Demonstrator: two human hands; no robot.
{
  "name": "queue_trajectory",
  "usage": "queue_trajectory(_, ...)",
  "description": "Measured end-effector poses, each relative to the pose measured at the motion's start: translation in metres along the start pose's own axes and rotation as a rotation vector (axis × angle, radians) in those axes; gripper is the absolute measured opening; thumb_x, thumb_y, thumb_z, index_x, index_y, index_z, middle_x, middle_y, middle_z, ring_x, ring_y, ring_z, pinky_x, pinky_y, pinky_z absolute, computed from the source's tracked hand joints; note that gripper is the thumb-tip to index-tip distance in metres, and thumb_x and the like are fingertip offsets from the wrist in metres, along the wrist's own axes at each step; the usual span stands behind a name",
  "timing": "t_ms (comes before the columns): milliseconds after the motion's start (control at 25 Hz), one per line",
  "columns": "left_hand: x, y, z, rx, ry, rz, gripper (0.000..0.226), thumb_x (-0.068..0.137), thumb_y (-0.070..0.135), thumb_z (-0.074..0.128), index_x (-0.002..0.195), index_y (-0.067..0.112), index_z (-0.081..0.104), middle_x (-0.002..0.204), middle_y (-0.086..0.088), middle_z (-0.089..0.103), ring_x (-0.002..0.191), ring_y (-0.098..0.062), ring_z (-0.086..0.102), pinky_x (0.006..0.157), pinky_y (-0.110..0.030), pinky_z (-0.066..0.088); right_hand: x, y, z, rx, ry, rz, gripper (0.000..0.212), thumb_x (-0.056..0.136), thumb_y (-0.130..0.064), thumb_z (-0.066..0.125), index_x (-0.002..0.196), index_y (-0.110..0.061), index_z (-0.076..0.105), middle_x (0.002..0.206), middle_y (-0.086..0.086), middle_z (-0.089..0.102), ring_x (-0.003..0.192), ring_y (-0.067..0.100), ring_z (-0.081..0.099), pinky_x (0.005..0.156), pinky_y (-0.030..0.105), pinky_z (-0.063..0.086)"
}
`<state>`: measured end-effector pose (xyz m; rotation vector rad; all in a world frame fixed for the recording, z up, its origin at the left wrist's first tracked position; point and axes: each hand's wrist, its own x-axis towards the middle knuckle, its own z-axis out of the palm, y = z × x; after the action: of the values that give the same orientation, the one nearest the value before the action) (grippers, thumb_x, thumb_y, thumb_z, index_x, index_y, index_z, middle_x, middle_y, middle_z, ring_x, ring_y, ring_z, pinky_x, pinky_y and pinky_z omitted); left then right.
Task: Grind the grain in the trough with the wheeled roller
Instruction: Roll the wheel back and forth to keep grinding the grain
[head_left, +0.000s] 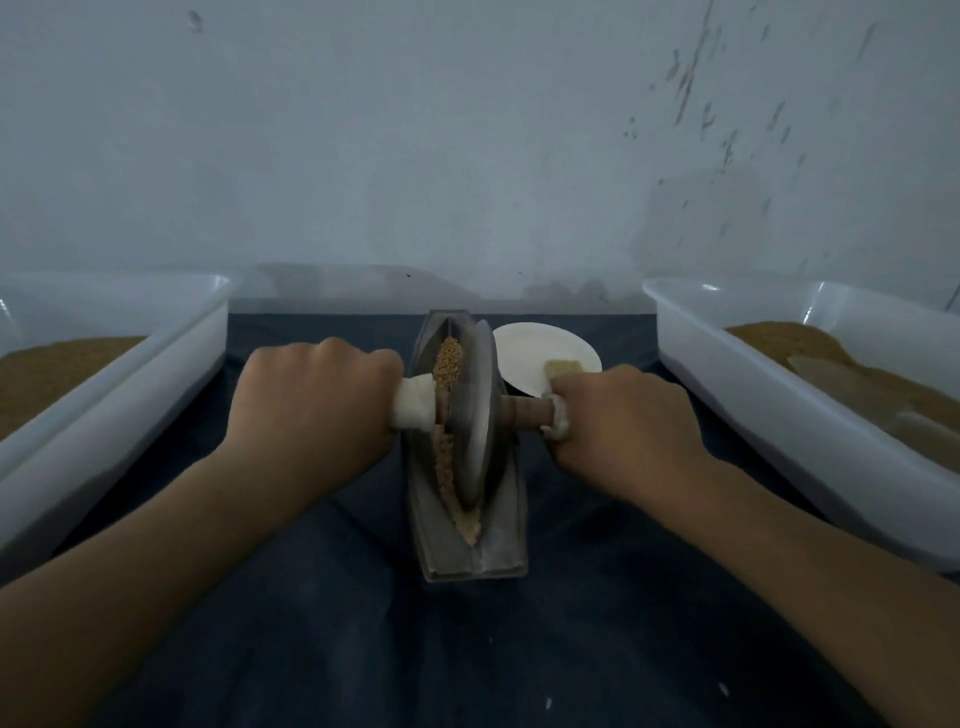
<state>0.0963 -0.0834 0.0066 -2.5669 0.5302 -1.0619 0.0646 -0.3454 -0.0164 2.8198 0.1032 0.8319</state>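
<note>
Bare left hand (317, 400), bare right hand (623, 421), left forearm (171, 545) and right forearm (779, 545) both uncovered as far as the lower edge, rounded knuckles, slim wrists

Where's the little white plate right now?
In the head view the plate lies on the dark cloth, just right of the trough's far end and behind the right hand.
</note>
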Motion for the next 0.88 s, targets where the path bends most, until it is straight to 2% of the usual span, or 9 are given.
queue_trajectory(80, 0.018, 0.0, 0.02, 0.024, -0.067, 0.002, 0.027, 0.072, 0.038, 0.066, 0.065, 0.029, 0.041, 0.055, 0.008, 0.032, 0.044, -0.015, 0.023, 0.047, -0.024, 0.014, 0.023, 0.0, 0.012, 0.031, -0.038, 0.031, 0.023, 0.076, -0.042, 0.057, 0.065, -0.028, 0.044, 0.06, -0.008, 0.038, 0.05, 0.014, 0.033, 0.047, 0.025, 0.017)
queue_trajectory(200, 0.046, -0.007, 0.051, -0.094, -0.162, -0.085, 0.013, 0.083, 0.042, 0.055, 0.076, 0.031, 0.053, 0.067, 0.007, 0.046, 0.058, -0.019, 0.047, 0.053, -0.03, 0.031, 0.066, -0.002, 0.026, 0.02, -0.051, 0.047, 0.026, 0.073, -0.045, 0.06, 0.064, -0.026, 0.045, 0.063, -0.006, 0.045, 0.052, 0.013, 0.035, 0.048, 0.025, 0.02)
queue_trajectory(280, 0.057, -0.009, 0.061, -0.117, -0.175, -0.097, 0.014, 0.084, 0.043, 0.055, 0.077, 0.031, 0.056, 0.071, 0.005, 0.051, 0.063, -0.022, 0.053, 0.053, -0.03, 0.033, 0.083, -0.002, 0.033, 0.033, -0.042, 0.04, 0.025, 0.072, -0.044, 0.059, 0.062, -0.025, 0.046, 0.061, -0.008, 0.048, 0.052, 0.014, 0.039, 0.048, 0.024, 0.023)
queue_trajectory(400, 0.06, -0.009, 0.06, -0.104, -0.138, -0.083, 0.014, 0.083, 0.041, 0.058, 0.074, 0.031, 0.054, 0.064, 0.006, 0.044, 0.055, -0.018, 0.043, 0.049, -0.028, 0.028, 0.082, -0.001, 0.037, 0.056, -0.061, 0.049, 0.025, 0.072, -0.044, 0.058, 0.062, -0.025, 0.046, 0.061, -0.007, 0.05, 0.053, 0.014, 0.042, 0.048, 0.024, 0.025)
queue_trajectory(560, 0.038, 0.0, 0.032, -0.092, -0.163, -0.086, 0.017, 0.08, 0.039, 0.059, 0.072, 0.031, 0.046, 0.062, 0.008, 0.034, 0.057, -0.019, 0.039, 0.053, -0.03, 0.029, 0.052, -0.005, 0.019, 0.058, -0.088, 0.053, 0.031, 0.078, -0.041, 0.063, 0.062, -0.029, 0.039, 0.063, -0.008, 0.045, 0.054, 0.012, 0.037, 0.047, 0.026, 0.024)
queue_trajectory(760, -0.012, -0.004, 0.002, -0.101, -0.128, -0.038, 0.027, 0.075, 0.044, 0.062, 0.07, 0.032, 0.038, 0.057, 0.01, 0.027, 0.049, -0.015, 0.027, 0.048, -0.026, 0.019, 0.01, -0.004, -0.025, -0.024, -0.056, -0.056, 0.04, 0.08, -0.046, 0.062, 0.058, -0.033, 0.03, 0.058, -0.008, 0.036, 0.048, 0.009, 0.028, 0.045, 0.024, 0.017)
queue_trajectory(880, -0.015, -0.012, 0.004, -0.124, -0.153, -0.004, 0.027, 0.072, 0.049, 0.062, 0.067, 0.034, 0.04, 0.055, 0.012, 0.028, 0.046, -0.01, 0.024, 0.045, -0.024, 0.015, 0.012, 0.001, -0.034, -0.024, -0.083, -0.1, 0.03, 0.077, -0.052, 0.05, 0.06, -0.033, 0.034, 0.058, -0.007, 0.038, 0.048, 0.009, 0.03, 0.045, 0.025, 0.018)
